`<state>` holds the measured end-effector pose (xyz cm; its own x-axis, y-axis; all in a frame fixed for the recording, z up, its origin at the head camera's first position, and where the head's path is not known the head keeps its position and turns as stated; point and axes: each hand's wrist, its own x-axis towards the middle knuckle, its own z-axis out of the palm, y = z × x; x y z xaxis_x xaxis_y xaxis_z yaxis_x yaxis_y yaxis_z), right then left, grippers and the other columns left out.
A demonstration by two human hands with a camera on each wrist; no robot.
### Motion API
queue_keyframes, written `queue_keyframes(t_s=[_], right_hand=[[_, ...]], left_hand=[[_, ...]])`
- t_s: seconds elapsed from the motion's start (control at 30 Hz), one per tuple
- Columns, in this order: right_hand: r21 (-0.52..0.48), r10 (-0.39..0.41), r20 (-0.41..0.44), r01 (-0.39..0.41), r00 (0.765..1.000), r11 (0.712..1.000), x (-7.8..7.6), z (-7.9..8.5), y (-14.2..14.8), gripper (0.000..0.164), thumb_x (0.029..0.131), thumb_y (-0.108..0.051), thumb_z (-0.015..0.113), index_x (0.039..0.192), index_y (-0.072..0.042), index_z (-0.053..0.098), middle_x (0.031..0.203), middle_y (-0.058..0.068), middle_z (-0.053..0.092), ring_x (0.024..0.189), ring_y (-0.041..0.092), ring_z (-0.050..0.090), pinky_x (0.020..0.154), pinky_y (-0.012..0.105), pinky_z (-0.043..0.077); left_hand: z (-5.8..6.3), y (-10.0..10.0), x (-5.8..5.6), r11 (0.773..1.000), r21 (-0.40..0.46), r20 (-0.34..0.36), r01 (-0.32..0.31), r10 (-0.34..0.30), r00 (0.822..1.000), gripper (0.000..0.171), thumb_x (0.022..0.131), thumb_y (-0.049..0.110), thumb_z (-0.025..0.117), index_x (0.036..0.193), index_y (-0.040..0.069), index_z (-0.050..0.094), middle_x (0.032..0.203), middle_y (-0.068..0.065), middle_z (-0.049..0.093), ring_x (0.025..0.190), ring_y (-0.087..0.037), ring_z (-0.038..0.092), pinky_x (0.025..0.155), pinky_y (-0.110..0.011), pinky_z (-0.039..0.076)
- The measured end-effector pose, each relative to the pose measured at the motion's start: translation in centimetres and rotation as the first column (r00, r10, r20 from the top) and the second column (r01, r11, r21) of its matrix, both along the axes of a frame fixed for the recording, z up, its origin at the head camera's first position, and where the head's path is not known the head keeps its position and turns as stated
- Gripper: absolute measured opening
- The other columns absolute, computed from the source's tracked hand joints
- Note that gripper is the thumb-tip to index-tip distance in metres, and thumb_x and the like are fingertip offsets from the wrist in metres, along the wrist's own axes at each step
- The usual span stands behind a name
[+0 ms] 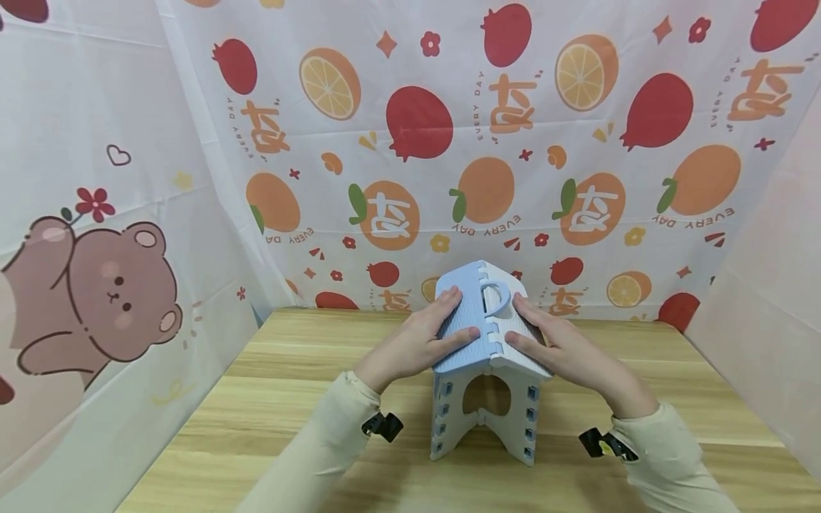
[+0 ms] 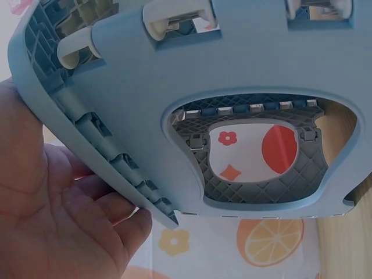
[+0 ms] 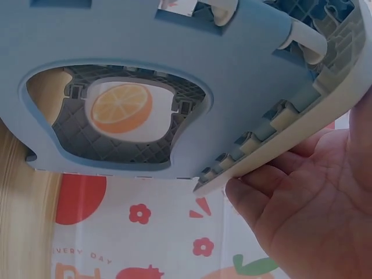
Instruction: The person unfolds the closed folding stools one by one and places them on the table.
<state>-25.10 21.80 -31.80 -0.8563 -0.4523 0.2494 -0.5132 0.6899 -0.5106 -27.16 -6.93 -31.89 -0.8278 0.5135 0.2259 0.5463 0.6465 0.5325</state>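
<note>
A toy house stands upright on the wooden table in the head view, with a light front wall (image 1: 457, 420) that has a rounded window and an arched cutout. Its pitched roof has a blue panel (image 1: 471, 306) on the left and a white panel (image 1: 504, 326) on the right. An arched blue handle (image 1: 506, 298) sits at the ridge. My left hand (image 1: 420, 336) rests with extended fingers on the blue panel; my right hand (image 1: 564, 347) lies likewise on the white one. Both wrist views show a blue side wall (image 2: 261, 58) with a large opening, the fingers along the roof's edge.
The house stands on a light wood-grain table (image 1: 308, 385). Behind it hangs a white cloth (image 1: 442, 185) printed with fruit, and a cloth with a bear print (image 1: 122, 292) hangs at the left. Small dark devices (image 1: 383, 426) are strapped to both wrists.
</note>
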Motion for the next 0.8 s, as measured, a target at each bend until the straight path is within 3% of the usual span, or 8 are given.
queue_keyframes(t_s=[0.5, 0.8], right_hand=[[0.019, -0.069, 0.017, 0.069, 0.997, 0.997, 0.11, 0.14, -0.11, 0.087, 0.102, -0.056, 0.066, 0.167, -0.008, 0.035, 0.175, 0.018, 0.031, 0.161, 0.047, 0.030, 0.124, 0.072, 0.032], [0.053, -0.078, 0.006, 0.077, 0.997, 0.996, 0.20, 0.50, -0.05, 0.093, 0.097, -0.057, 0.073, 0.165, -0.005, 0.039, 0.174, 0.020, 0.033, 0.160, 0.046, 0.032, 0.124, 0.070, 0.035]], left_hand=[[0.26, 0.04, 0.07, 1.000, -0.004, -0.011, -0.030, 0.030, 0.999, 0.087, 0.101, 0.057, 0.067, 0.168, 0.011, 0.035, 0.178, -0.008, 0.027, 0.166, -0.029, 0.026, 0.133, -0.054, 0.029], [0.83, 0.35, 0.30, 0.997, -0.063, -0.012, -0.054, 0.054, 0.998, 0.089, 0.097, 0.061, 0.071, 0.164, 0.009, 0.043, 0.176, -0.009, 0.033, 0.164, -0.032, 0.031, 0.131, -0.056, 0.032]])
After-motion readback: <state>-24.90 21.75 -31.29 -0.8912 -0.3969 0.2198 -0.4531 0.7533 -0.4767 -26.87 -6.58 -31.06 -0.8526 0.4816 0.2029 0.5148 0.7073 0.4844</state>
